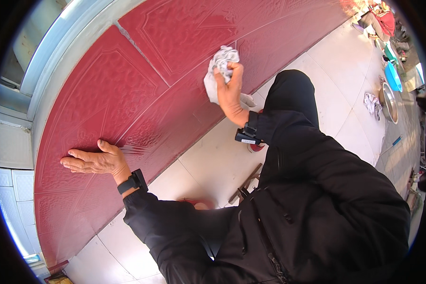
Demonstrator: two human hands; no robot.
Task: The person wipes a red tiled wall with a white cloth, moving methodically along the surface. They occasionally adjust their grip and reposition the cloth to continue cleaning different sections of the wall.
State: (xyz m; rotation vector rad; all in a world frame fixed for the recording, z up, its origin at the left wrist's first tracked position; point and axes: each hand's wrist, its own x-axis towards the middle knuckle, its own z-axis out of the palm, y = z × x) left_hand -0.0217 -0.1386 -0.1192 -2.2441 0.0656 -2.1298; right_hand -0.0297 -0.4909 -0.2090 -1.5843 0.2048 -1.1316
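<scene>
A wall of embossed red tiles (pixel 128 81) curves across the view before me. My right hand (pixel 230 92) grips a crumpled whitish cloth (pixel 223 60) against the tiles, and part of the cloth hangs below the fingers. Further left, my left hand (pixel 96 159) rests on the red tiles with its fingers spread and nothing in it. A wet-looking sheen shows on the tiles beside that hand. Each wrist bears a black strap with a small device.
Pale floor tiles (pixel 198 152) meet the wall's lower edge. A wooden stool (pixel 245 184) is partly hidden by my body. At right lie a patterned cloth (pixel 372 104), a metal basin (pixel 388 103) and a blue basin (pixel 393 76). Another person (pixel 378 21) is at the upper right.
</scene>
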